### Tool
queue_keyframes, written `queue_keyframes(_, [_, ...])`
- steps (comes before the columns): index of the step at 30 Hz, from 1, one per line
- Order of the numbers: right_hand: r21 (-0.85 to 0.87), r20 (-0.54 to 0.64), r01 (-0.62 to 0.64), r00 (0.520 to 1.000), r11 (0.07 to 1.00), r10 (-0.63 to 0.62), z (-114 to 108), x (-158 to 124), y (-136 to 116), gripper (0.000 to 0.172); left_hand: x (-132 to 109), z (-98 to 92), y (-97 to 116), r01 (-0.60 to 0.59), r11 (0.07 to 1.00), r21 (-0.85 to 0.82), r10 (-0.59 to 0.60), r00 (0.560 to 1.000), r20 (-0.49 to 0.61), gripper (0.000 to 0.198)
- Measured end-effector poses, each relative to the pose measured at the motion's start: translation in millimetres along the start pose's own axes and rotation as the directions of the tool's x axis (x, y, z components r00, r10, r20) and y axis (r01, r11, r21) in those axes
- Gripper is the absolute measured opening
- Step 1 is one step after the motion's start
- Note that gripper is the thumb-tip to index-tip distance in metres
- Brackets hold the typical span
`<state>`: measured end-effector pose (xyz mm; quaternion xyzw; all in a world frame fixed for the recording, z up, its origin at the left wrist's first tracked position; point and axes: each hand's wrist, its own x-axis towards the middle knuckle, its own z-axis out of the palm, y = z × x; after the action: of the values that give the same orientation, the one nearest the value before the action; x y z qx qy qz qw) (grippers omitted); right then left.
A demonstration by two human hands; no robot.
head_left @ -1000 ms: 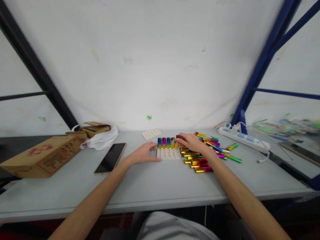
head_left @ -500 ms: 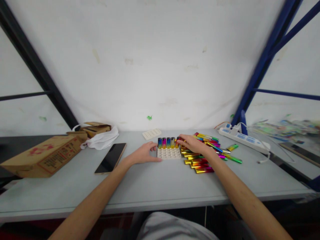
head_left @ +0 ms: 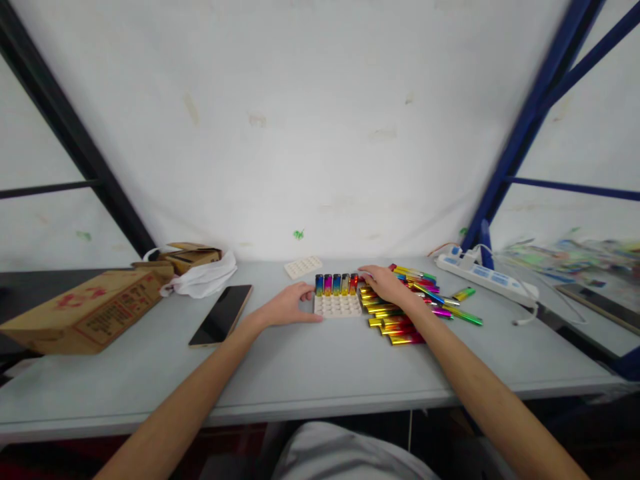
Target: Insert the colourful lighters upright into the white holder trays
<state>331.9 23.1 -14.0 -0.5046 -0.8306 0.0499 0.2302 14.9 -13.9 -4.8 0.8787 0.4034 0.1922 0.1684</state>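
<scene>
Head view, red lighter (head_left: 354,285) released, right hand (head_left: 386,283) loose, left hand (head_left: 286,305) spread against tray (head_left: 338,307)

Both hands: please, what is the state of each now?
Left hand: open, spread at the left edge of the white tray.
Right hand: beside the standing red piece; cannot tell whether it holds anything.

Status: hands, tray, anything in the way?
Left hand spread at white tray, left side. Right hand just right of five upright shiny pieces in far row. Loose pieces crowd tray's right side.
</scene>
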Motion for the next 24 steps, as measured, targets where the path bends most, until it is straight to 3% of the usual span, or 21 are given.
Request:
queue_keyframes(4, [-0.099, 0.125, -0.048, 0.99, 0.994, 0.06, 3.2, 4.7, 4.8, 0.035, -0.1, 0.0, 0.4, -0.007, 1.0, -0.004, 0.007, 1.0, -0.012, 0.056])
queue_keyframes(10, [-0.157, 0.091, 0.006, 0.996, 0.988, 0.009, -1.2, 2.1, 0.9, 0.03, -0.1, -0.4, -0.7, 0.004, 1.0, 0.001, -0.004, 1.0, -0.008, 0.058])
queue_keyframes(12, [-0.135, 0.018, -0.004, 1.0, 0.991, 0.006, -3.0, 1.5, -1.2, 0.032, 0.1, -0.3, -1.5, 0.0, 1.0, 0.008, 0.0, 1.0, -0.001, 0.059])
queue_keyframes(15, [-0.012, -0.169, -0.022, 0.985, 1.0, 0.02, -7.6, 1.0, -6.0, 0.038, 0.4, 0.3, -2.9, -0.002, 1.0, 0.02, 0.002, 1.0, 0.007, 0.059])
queue_keyframes(18, [0.203, -0.335, -0.026, 0.937, 0.979, 0.095, -14.0, -0.1, -12.6, 0.038, 0.4, 0.5, -3.1, 0.001, 1.0, 0.021, -0.001, 1.0, 0.005, 0.057])
queue_keyframes(21, [0.425, -0.391, -0.033, 0.895, 0.904, 0.217, -19.1, -1.0, -18.6, 0.041, 0.0, 0.1, -2.0, -0.005, 1.0, 0.022, 0.006, 1.0, -0.005, 0.056])
queue_keyframes(24, [0.562, -0.412, 0.042, 0.88, 0.826, 0.235, -21.7, -0.7, -24.5, 0.043, -0.5, -0.3, -0.6, -0.001, 1.0, 0.024, 0.001, 1.0, -0.007, 0.056])
